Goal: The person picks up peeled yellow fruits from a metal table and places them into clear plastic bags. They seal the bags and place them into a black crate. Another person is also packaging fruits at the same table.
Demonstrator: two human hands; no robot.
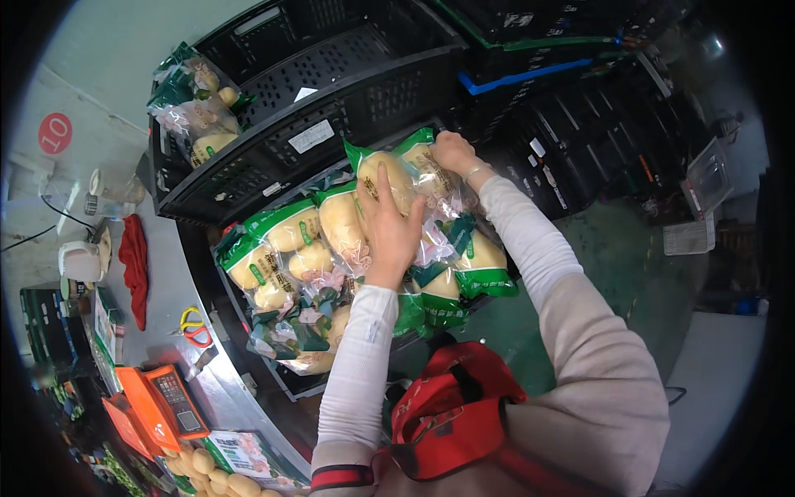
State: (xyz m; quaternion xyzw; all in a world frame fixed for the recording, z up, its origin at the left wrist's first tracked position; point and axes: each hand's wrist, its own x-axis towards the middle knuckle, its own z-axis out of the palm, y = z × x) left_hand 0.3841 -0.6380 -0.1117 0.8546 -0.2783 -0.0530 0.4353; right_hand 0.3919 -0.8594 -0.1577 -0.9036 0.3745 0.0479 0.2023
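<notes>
Clear bags of potatoes with green ends (291,228) fill a black crate (235,308) in front of me. My left hand (389,228) lies on the bags in the middle, fingers stretched and thumb apart, touching a bag of potatoes (387,178) at the crate's far side. To its right, my right hand (455,154) has its fingers closed at the upper edge of another bag of potatoes (432,172). The fingertips of that hand are partly hidden. More bags (476,257) lie at the right side, below my right forearm.
Behind stands a second black crate (373,95) with a few bags (195,108) at its left end. Stacked black crates (571,137) rise at the right. On the metal table at left are scissors (195,326), a red cloth (132,269), an orange scale (161,406) and loose potatoes (203,472).
</notes>
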